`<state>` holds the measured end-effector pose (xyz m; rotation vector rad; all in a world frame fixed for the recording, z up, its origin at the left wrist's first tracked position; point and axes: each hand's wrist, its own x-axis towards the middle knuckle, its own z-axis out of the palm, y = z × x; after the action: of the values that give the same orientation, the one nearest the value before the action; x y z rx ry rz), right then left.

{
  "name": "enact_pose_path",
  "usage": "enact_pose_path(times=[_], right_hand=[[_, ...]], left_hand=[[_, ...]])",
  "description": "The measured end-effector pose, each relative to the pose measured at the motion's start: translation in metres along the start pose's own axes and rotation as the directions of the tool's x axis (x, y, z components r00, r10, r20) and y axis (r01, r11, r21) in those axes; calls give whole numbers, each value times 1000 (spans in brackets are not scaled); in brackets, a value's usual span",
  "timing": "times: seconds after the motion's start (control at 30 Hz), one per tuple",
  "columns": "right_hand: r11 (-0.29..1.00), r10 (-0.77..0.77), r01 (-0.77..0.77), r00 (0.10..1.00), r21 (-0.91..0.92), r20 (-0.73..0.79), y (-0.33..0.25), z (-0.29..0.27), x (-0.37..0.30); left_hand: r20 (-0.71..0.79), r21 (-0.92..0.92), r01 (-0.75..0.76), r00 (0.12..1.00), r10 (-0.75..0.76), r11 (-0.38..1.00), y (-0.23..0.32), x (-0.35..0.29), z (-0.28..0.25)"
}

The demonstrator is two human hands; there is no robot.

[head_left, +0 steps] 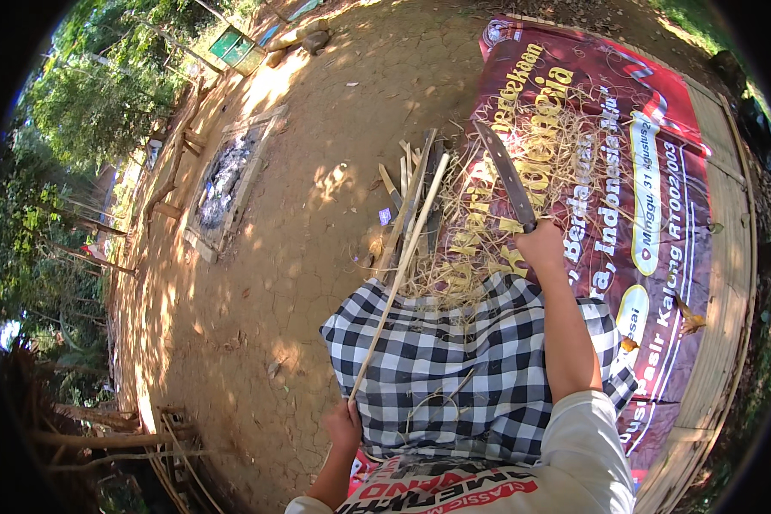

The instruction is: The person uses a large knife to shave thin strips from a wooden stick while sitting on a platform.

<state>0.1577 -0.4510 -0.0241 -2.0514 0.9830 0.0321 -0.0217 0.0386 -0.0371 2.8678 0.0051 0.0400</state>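
Over the checkered cloth (454,368), left fingers (344,426) pinch a bamboo strip (400,274); right fingers (540,242) clench a knife (505,176).

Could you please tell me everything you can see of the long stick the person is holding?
The stick is a long, thin, pale strip, bamboo by the look of it, straight and bare. The left hand grips its near end. From there it slants up and away over the checked cloth on the lap, its far end reaching the pile of sticks and pale shavings on the ground.
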Motion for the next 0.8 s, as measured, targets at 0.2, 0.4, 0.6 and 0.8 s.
enact_pose_path(times=[0.2, 0.4, 0.6, 0.8], right_hand=[[983, -184, 184, 983, 19, -25, 4, 19, -9], [926, -297, 275, 954, 260, 50, -18, 28, -34], [862, -433, 391, 899, 323, 68, -24, 26, -53], [725, -683, 667, 729, 171, 53, -19, 31, -57]], left_hand=[[119, -106, 102, 989, -89, 989, 5, -1, -2], [72, -100, 53, 996, -46, 994, 16, 2, -8], [207, -290, 244, 960, -188, 925, -5, 9, -7], [315, -258, 273, 931, -186, 927, 2, 18, -23]])
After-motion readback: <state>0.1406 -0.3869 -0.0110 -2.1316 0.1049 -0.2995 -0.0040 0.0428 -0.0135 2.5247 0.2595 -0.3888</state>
